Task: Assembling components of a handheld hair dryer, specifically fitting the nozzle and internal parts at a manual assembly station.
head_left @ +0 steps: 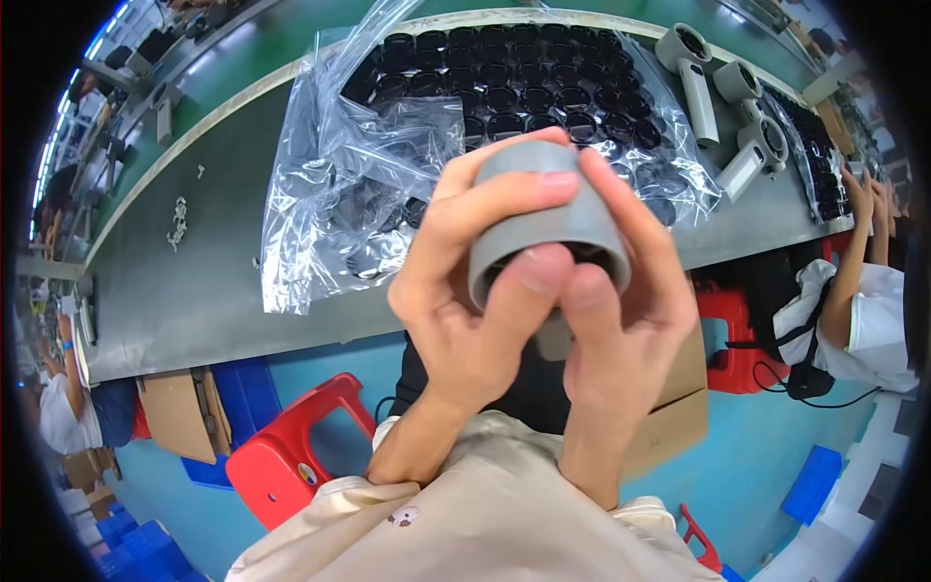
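Between my two hands is a grey hair dryer body (pixel 548 233), its round open end tilted toward me. My left hand (pixel 475 262) wraps the left side of the barrel, with fingers over the top. My right hand (pixel 630 291) grips the right side. Both thumbs press side by side at the lower rim of the opening, and hide most of what is inside. Just beyond my hands, a clear plastic bag (pixel 320 233) lies over a tray of round black parts (pixel 504 97).
Several similar grey hair dryer bodies (pixel 696 102) lie at the right of the dark work table (pixel 194 301). Small white bits (pixel 177 223) are scattered on the left. Red stools (pixel 291 451) and a cardboard box (pixel 669 427) stand below. A co-worker's arms (pixel 858 233) show at far right.
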Available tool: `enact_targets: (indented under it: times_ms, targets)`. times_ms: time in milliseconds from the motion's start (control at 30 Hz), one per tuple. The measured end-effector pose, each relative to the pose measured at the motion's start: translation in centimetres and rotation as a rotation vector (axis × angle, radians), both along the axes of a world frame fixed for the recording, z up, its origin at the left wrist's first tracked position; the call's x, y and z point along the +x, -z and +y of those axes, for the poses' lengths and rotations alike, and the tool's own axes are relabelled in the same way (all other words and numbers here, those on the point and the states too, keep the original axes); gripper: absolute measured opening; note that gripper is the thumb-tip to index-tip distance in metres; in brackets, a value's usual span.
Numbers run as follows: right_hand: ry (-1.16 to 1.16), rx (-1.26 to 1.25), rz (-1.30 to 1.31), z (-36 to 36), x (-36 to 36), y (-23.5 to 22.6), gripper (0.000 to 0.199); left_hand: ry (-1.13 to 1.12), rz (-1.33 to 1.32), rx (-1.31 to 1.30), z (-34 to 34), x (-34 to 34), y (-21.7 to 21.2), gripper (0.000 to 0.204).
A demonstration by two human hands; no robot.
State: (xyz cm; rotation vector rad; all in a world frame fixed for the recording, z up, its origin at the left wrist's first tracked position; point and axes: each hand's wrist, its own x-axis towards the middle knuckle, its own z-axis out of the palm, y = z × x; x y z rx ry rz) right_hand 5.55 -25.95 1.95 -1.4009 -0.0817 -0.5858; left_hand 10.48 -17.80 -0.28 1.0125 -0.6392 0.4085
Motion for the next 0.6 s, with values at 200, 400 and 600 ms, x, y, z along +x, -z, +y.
enact_targets:
  times_ms: [200,400,600]
  targets:
    - [0.009,0.049,-0.112,-0.9,1.4,1.0,0.067,0.022,-0.014,0.123,-0.8,0.7,0.1,0.063]
    - [-0.024,0.037,-0.11,-1.6,1.0,0.6,0.071,0.022,-0.02,0.107,-0.9,0.2,-0.3,0.068]
    - [-0.193,0.261,-0.093,-2.1,0.2,0.1,0.055,0.05,0.163,0.172,0.0,-0.3,-1.5,0.055]
